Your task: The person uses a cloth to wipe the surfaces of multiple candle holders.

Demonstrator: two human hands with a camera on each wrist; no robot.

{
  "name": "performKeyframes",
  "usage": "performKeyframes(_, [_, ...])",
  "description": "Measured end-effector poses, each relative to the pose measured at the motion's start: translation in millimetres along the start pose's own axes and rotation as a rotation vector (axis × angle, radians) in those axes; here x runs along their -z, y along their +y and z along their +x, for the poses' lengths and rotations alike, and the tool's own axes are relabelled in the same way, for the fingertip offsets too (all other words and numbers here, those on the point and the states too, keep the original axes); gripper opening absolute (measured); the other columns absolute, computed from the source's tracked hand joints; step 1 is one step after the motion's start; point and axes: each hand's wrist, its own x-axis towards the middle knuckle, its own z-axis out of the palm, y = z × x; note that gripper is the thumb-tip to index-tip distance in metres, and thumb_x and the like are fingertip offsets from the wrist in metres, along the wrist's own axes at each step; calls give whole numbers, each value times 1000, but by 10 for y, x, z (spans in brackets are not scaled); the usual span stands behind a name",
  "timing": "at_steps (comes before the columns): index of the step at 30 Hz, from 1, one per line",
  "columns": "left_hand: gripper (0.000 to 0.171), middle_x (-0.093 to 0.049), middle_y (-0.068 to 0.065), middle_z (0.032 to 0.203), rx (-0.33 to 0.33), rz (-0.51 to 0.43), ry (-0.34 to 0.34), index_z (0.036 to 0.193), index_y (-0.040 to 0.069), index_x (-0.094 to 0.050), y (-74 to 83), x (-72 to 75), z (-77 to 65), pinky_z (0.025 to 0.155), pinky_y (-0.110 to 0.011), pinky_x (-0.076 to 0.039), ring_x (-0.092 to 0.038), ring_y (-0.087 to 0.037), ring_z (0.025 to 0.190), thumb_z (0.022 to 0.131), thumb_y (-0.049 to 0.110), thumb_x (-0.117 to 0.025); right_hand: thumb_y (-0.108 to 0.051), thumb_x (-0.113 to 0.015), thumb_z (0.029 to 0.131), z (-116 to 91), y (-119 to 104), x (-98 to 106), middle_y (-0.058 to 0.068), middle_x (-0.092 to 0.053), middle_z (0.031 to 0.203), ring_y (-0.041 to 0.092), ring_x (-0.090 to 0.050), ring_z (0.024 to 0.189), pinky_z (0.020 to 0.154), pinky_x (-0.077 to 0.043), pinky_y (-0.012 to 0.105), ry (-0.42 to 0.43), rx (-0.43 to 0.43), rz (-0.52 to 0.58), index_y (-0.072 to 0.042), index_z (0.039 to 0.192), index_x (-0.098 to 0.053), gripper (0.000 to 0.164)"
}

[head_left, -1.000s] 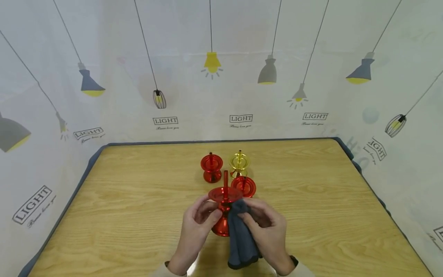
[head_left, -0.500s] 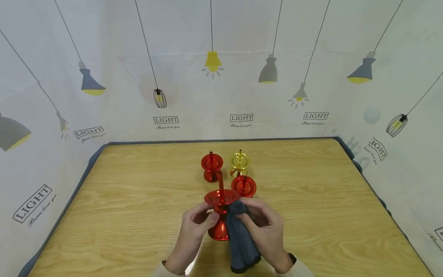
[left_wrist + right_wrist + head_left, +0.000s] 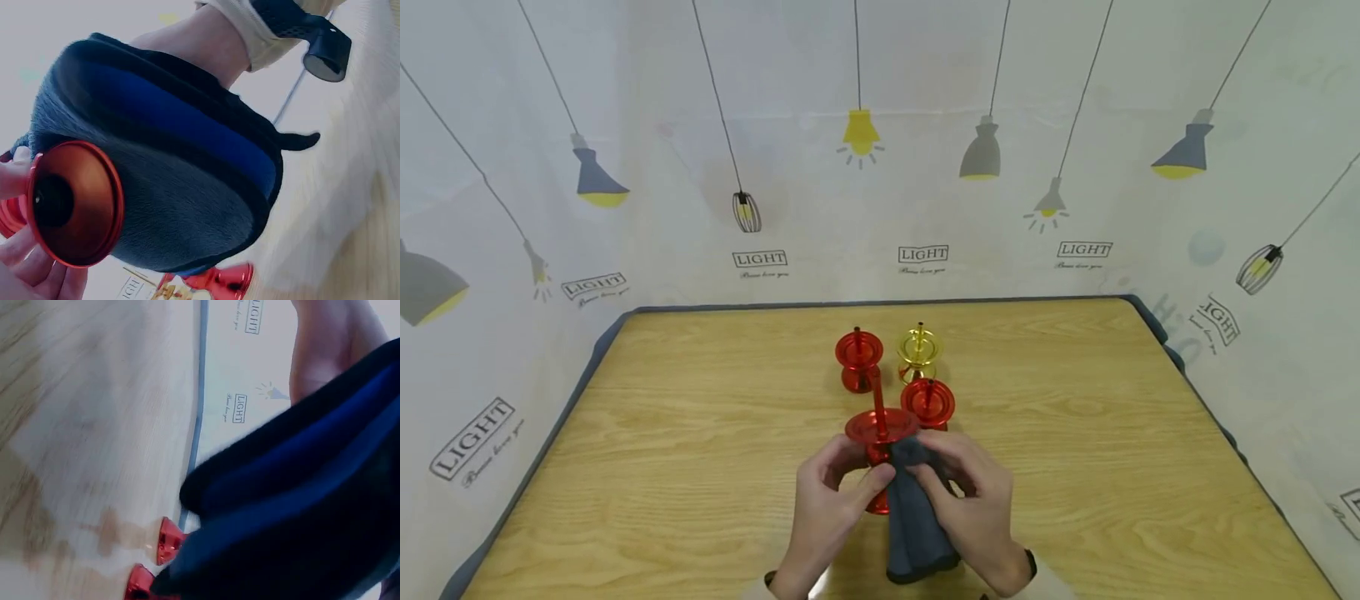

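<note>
In the head view my left hand (image 3: 831,500) grips a shiny red candle holder (image 3: 880,427) by its narrow waist, just under the wide dish. A thin tube rises from the dish, leaning slightly left. My right hand (image 3: 973,500) pinches a dark blue-grey cloth (image 3: 917,517) against the holder's right side. The cloth hangs down and covers much of the foot. The left wrist view shows the hollow underside of the foot (image 3: 90,200) facing the camera, with the cloth (image 3: 181,194) behind it. Folded cloth (image 3: 300,506) fills much of the right wrist view.
Beyond the hands stand a red candle holder (image 3: 859,354), a gold one (image 3: 919,350) and a nearer red one (image 3: 928,404), close to the held holder. They rest on a wood-grain table (image 3: 700,400) with a pale printed curtain (image 3: 820,225) around it.
The held holder has shifted slightly left and its tube has tilted left. The cloth's hanging part dipped, then swung left across the foot. My left thumb has moved right toward the cloth.
</note>
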Motion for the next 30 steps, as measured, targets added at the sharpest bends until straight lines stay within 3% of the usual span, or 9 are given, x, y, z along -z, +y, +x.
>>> performKeyframes(2, [27, -76, -8, 101, 37, -15, -15, 113, 5, -74, -6, 12, 18, 85, -29, -58, -71, -15, 92, 87, 7, -79, 16, -77, 78, -3, 0, -6, 20, -72, 106, 10, -72, 96, 69, -58, 17, 0, 74, -62, 2, 114, -70, 39])
performKeyframes(5, [30, -75, -3, 102, 123, -108, -48, 118, 0, -72, -11, 56, 34, 83, -27, -57, -70, -15, 92, 89, 8, -77, 14, -78, 79, -6, 6, -12, 23, -71, 107, 11, -72, 99, 71, -59, 18, 2, 115, -34, 4, 114, -70, 37])
performKeyframes(10, [43, -74, 1, 109, 240, -289, -159, 129, -10, -62, 9, 115, 28, 87, -27, -55, -67, -13, 100, 96, 16, -72, 23, -70, 80, 4, 22, 2, 18, -71, 114, 15, -73, 102, 78, -60, 26, -11, 80, 136, 13, 117, -64, 39])
performKeyframes(14, [48, -73, 1, 107, 273, -326, -179, 136, -6, -56, 34, 117, 27, 88, -27, -55, -66, -12, 100, 98, 19, -68, 27, -66, 80, 21, 28, 13, 13, -71, 115, 17, -74, 102, 79, -61, 29, -9, 36, 184, 15, 118, -62, 40])
performKeyframes(18, [33, -72, 0, 103, 229, -220, -107, 126, -2, -62, 43, 89, 23, 86, -27, -55, -67, -13, 97, 98, 15, -68, 27, -66, 80, 19, 34, 13, 13, -72, 114, 16, -75, 100, 77, -61, 27, -5, 5, 168, 13, 119, -63, 41])
performKeyframes(22, [16, -71, -6, 102, 69, -57, -72, 109, -3, -68, 22, 48, 20, 87, -28, -56, -67, -14, 97, 95, 6, -70, 27, -69, 78, 2, 38, 3, 16, -71, 112, 14, -74, 99, 75, -61, 24, 11, 18, 125, 10, 118, -65, 44])
performKeyframes(24, [16, -72, -9, 101, 12, -13, -56, 107, -1, -71, 9, 35, 30, 88, -29, -57, -68, -14, 95, 92, 4, -73, 25, -72, 76, -3, 41, -3, 18, -71, 111, 13, -73, 99, 75, -60, 23, 16, 38, 99, 9, 117, -66, 44])
performKeyframes(28, [22, -74, -11, 102, 9, -10, -41, 109, 2, -73, -3, 60, 55, 87, -28, -58, -70, -14, 94, 88, 4, -78, 22, -75, 76, 3, 40, -9, 21, -71, 110, 13, -73, 100, 74, -60, 21, 13, 87, 81, 7, 115, -68, 42])
performKeyframes(30, [26, -75, -10, 106, 19, -32, -66, 113, 0, -73, -6, 96, 65, 88, -27, -57, -71, -14, 96, 88, 3, -77, 21, -75, 77, 7, 36, -10, 21, -71, 112, 13, -73, 100, 75, -60, 21, 10, 86, 86, 6, 115, -69, 41])
